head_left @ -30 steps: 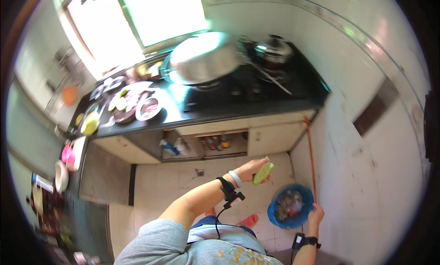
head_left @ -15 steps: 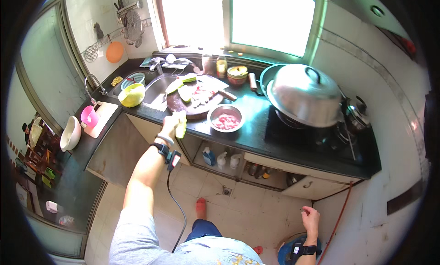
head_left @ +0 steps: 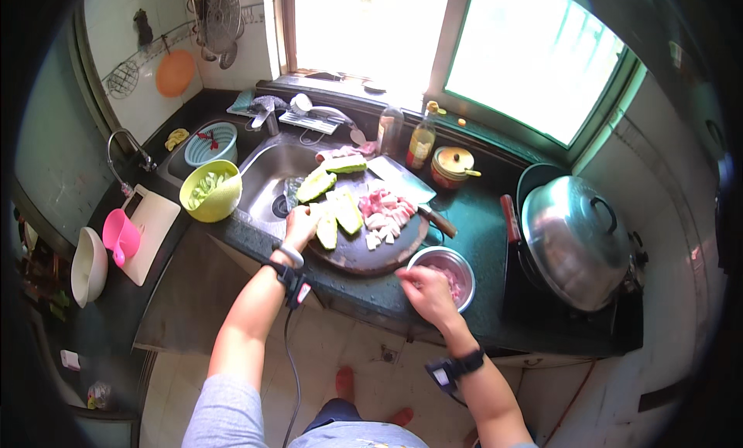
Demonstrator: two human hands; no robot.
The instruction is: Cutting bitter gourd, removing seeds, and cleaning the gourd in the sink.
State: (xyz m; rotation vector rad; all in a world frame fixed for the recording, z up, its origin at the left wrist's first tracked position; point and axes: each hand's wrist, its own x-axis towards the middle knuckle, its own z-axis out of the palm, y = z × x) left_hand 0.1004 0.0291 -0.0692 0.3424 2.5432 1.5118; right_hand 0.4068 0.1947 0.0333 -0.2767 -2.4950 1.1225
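At the left edge of the round dark cutting board [head_left: 370,264], my left hand [head_left: 300,227] has its fingers closed on the near end of a green gourd half [head_left: 327,230], pale inside. Other gourd halves [head_left: 317,185] lie behind and beside it. Chopped pink meat [head_left: 387,212] is heaped on the board's right side. A cleaver [head_left: 402,179] rests there, its wooden handle pointing right. My right hand [head_left: 428,293] has its fingers curled, nothing visible in them. It covers part of a metal bowl [head_left: 463,271] of pink meat pieces.
A steel sink [head_left: 267,177] lies behind and left of the board. Left of it stands a yellow-green bowl [head_left: 224,200] holding green slices. Two bottles [head_left: 422,142] and a lidded jar [head_left: 453,168] stand at the back. A large domed pot lid [head_left: 576,239] covers the right side.
My left hand has gone from in front of the counter to the board's left edge. My right hand has risen from above the floor bucket to the metal bowl. The view has shifted.
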